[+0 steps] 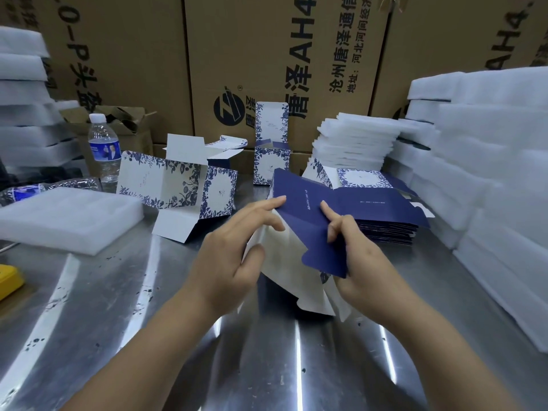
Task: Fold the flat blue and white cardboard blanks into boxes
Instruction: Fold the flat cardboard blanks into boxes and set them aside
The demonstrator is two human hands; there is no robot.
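The middle carton (281, 69) bears sideways print: "唐泽AH4", "沧州唐泽通信" and "地址:河北河间经济", beside a round logo. The right carton (474, 31) shows "AH4". Print on the bottle (103, 146) and the blank (311, 209) is too small to read.

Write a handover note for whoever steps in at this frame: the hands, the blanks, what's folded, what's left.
Left hand: holds the blank by its left edge, thumb on the white side.
Right hand: grips the blank's blue flap, forefinger pressing the blue panel.
The blank is over the steel table, partly folded, not yet a box.
Flat stack lies behind the right hand.
Done: one upright box at the back, lid open; a half-opened box lies to the left.
Left: finish this blank, then the stack.
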